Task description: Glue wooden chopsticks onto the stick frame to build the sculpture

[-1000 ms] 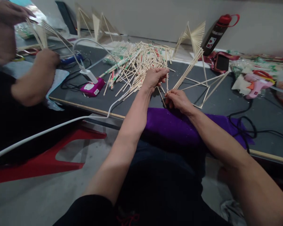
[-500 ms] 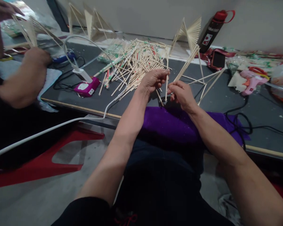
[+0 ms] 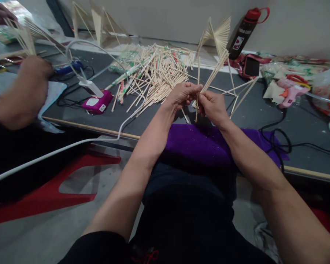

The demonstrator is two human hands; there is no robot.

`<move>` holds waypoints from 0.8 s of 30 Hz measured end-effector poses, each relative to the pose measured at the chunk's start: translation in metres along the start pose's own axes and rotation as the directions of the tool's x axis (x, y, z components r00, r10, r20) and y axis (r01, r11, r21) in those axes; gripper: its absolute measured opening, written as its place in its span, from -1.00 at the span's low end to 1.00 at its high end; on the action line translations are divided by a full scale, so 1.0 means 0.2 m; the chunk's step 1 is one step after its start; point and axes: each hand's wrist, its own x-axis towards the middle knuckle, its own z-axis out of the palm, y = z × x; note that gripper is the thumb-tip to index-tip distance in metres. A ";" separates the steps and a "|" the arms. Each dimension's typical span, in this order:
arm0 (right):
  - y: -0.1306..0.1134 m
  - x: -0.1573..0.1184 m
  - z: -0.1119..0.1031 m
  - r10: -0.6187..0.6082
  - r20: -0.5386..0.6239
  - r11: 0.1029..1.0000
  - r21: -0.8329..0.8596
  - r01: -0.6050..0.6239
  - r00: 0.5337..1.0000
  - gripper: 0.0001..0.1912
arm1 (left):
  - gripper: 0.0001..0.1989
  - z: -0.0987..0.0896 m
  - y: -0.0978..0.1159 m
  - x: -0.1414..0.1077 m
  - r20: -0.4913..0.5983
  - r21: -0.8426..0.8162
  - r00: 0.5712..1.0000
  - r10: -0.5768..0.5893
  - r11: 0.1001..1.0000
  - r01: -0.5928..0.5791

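Observation:
My left hand is closed, its thumb and forefinger pinching a thin wooden chopstick that stands nearly upright. Close against it, my right hand is also closed, gripping the lower end of a chopstick frame. Several chopsticks in this frame lie side by side in a slanting bundle, while others spread rightward as open triangles. The fingertips of both hands almost meet, hiding where the upright chopstick and the frame come together. Under my forearms a purple cloth hangs over the table edge.
Loose chopsticks are heaped behind my left hand. A pink glue gun lies right, its black cable trailing. Finished-looking stick frames and a dark bottle stand at the wall. A purple adapter and a co-worker's arm are left.
My left hand has come down and closer to my right hand, bringing the upright chopstick against the frame. The view has shifted slightly.

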 end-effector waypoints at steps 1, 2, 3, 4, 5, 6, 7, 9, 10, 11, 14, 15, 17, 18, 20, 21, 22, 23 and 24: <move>0.00 0.00 0.00 -0.029 0.001 0.998 -0.048 0.029 1.000 -0.71 | -0.63 0.00 -0.01 0.00 -0.016 0.019 1.000 0.005 1.000 -0.005; 0.00 0.00 0.00 -0.060 -0.002 0.994 -0.096 0.060 0.998 -0.71 | -0.63 0.00 -0.01 0.01 -0.029 0.037 1.000 0.006 0.999 -0.005; 0.00 0.00 -0.01 -0.089 -0.009 0.986 -0.143 0.087 0.996 -0.71 | -0.63 0.00 -0.02 0.01 -0.036 0.050 0.999 0.005 0.999 -0.003; 0.00 0.00 -0.01 -0.115 -0.016 0.976 -0.185 0.110 0.993 -0.71 | -0.64 0.00 -0.02 0.01 -0.038 0.057 0.999 0.004 0.998 -0.002; -0.01 0.00 -0.01 -0.135 -0.027 0.968 -0.218 0.126 0.991 -0.70 | -0.64 0.01 -0.02 0.01 -0.037 0.059 0.999 0.002 0.998 0.000; -0.01 0.00 -0.02 -0.141 -0.038 0.964 -0.232 0.129 0.989 -0.70 | -0.64 0.01 -0.02 0.01 -0.030 0.056 1.000 0.000 0.998 0.002; -0.01 0.00 -0.02 -0.133 -0.048 0.968 -0.219 0.120 0.990 -0.69 | -0.64 0.01 -0.01 0.01 -0.019 0.049 1.000 -0.001 0.999 0.002; -0.01 0.00 -0.03 -0.086 -0.051 0.989 -0.123 0.079 0.995 -0.69 | -0.64 0.01 -0.01 0.01 -0.001 0.026 1.000 0.000 1.000 0.000; -0.01 0.00 -0.03 -0.054 -0.041 0.997 -0.056 0.052 0.998 -0.70 | -0.64 0.01 0.00 0.01 0.004 0.013 1.000 0.001 1.000 -0.001; -0.01 0.00 -0.03 -0.023 -0.028 1.000 0.009 0.023 0.999 -0.71 | -0.64 0.01 0.00 0.01 0.013 -0.001 1.000 0.003 1.000 -0.003; -0.01 0.00 -0.03 0.038 0.009 0.990 0.135 -0.039 0.999 -0.73 | -0.66 0.01 0.01 0.00 0.046 -0.039 0.999 0.021 0.999 -0.019; -0.01 0.00 -0.03 0.043 0.013 0.986 0.159 -0.045 0.999 -0.74 | -0.66 0.01 0.01 0.00 0.059 -0.047 0.998 0.027 0.999 -0.024; -0.01 0.00 -0.03 0.034 0.017 0.980 0.196 -0.037 0.999 -0.75 | -0.67 0.00 0.01 0.00 0.065 -0.052 0.997 0.031 0.998 -0.027; -0.01 0.00 -0.03 0.027 0.016 0.977 0.210 -0.030 1.000 -0.76 | -0.68 0.00 0.01 0.00 0.060 -0.050 0.998 0.028 0.998 -0.025; -0.01 0.00 -0.03 0.024 0.005 0.974 0.224 -0.024 1.000 -0.77 | -0.69 0.00 0.01 0.00 0.055 -0.048 0.998 0.021 0.999 -0.019; -0.01 0.00 -0.03 0.026 -0.002 0.974 0.226 -0.025 1.000 -0.78 | -0.69 0.00 0.01 0.00 0.059 -0.053 0.998 0.022 0.998 -0.018; -0.01 0.00 -0.03 0.027 -0.009 0.973 0.231 -0.025 1.000 -0.78 | -0.69 0.00 0.01 0.00 0.068 -0.061 0.997 0.023 0.998 -0.019; -0.01 0.00 -0.02 0.028 -0.013 0.970 0.240 -0.024 1.000 -0.78 | -0.69 0.00 0.01 0.00 0.076 -0.071 0.997 0.023 0.997 -0.018; -0.01 0.00 -0.02 0.029 -0.016 0.967 0.256 -0.024 0.999 -0.78 | -0.69 0.01 0.01 0.00 0.083 -0.080 0.996 0.022 0.997 -0.016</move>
